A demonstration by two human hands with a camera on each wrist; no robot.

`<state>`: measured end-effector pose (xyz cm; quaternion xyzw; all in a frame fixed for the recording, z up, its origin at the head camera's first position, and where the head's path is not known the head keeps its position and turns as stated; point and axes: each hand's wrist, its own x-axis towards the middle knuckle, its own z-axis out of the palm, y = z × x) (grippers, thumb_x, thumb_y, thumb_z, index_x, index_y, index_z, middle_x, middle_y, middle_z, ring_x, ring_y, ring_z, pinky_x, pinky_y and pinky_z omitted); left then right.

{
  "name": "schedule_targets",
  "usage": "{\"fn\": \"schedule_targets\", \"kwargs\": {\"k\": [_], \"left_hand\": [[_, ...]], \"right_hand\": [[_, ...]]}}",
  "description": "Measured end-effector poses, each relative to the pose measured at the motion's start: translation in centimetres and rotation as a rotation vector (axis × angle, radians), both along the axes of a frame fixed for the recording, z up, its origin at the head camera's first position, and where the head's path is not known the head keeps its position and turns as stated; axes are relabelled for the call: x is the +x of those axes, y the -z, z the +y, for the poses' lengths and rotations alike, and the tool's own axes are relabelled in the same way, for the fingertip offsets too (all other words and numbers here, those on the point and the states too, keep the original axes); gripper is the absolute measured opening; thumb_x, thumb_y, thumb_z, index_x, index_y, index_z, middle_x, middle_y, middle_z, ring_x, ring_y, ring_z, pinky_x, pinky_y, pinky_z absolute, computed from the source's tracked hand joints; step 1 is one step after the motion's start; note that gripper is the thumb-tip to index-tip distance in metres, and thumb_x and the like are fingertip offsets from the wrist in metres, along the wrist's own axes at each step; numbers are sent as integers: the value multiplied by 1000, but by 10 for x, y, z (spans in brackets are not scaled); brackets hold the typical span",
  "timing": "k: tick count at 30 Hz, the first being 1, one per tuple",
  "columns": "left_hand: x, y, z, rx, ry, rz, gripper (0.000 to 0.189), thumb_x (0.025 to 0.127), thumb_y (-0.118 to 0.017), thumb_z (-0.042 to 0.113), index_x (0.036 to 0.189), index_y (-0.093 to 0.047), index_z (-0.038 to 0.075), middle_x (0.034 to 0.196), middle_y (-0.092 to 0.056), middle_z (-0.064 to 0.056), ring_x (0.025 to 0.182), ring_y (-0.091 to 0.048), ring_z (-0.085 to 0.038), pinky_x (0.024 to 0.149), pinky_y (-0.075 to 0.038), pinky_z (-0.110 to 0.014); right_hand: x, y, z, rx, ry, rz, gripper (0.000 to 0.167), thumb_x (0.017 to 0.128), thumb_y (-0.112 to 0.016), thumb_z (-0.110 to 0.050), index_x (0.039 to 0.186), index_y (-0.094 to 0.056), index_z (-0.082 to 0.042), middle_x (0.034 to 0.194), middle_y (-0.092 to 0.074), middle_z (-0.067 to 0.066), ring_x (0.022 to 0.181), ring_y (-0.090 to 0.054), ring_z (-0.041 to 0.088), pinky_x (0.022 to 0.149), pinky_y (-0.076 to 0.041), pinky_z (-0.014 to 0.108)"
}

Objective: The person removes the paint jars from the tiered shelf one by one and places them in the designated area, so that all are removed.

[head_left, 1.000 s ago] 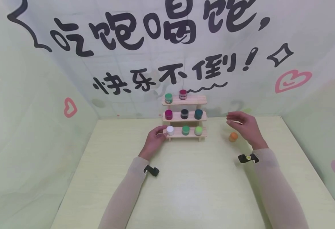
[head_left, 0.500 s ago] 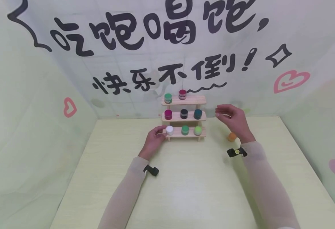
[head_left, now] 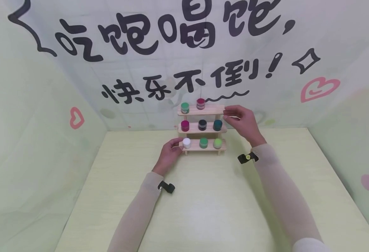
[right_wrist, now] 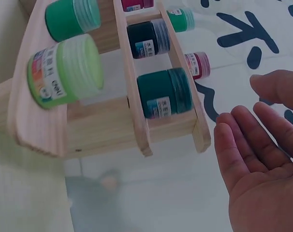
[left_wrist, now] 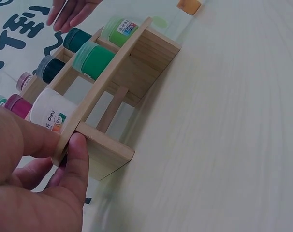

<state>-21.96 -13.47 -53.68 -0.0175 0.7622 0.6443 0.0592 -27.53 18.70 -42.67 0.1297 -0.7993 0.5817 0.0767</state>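
A three-tier wooden stand (head_left: 214, 109) holds several small paint jars. My left hand (head_left: 167, 156) pinches the left end of its lowest shelf, thumb and fingers around the board beside a white jar (left_wrist: 52, 110). Bare, relaxed fingers of my right hand (head_left: 245, 123) reach the right end of the top shelf; whether they touch it is unclear, though the right wrist view shows the hand (right_wrist: 267, 164) apart from it. A green jar (head_left: 185, 107) and a dark red jar (head_left: 200, 104) occupy the top shelf. Magenta, black and teal (right_wrist: 164, 93) jars fill the middle one.
On the lowest shelf also sit a green jar (head_left: 203, 142) and a light green jar (right_wrist: 64, 71). An orange jar (left_wrist: 189, 6) is on the table, hidden in the head view. Behind the stand rises a lettered cloth backdrop (head_left: 146, 115).
My right hand has moved left and farther back, from above the orange jar to the top shelf's right end. The left hand keeps its hold, and the jars on the stand stay put.
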Motion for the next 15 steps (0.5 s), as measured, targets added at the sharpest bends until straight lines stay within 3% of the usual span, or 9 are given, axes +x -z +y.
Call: {"fn": "schedule_targets", "kwargs": {"k": [7,15], "left_hand": [[0,-2,-1,3,-2,3,42,100,-68,11,141,-65,14,139,-65,-15,125,-68,-31,105,-60,-39],[0,-1,0,-7,-5,-4,42,100,-68,11,141,-65,14,141,-64,-16,128,-66,-31,108,-58,-41]], "right_hand": [[-18,-12,-23,43,13,21,36,98,-76,-20,132,-70,-7,130,-73,15,115,-69,16,102,-60,24],[-36,-23,-43,105,1,35,35,97,-77,-17,129,-71,-5,126,-74,15,115,-71,26,104,-61,37]]}}
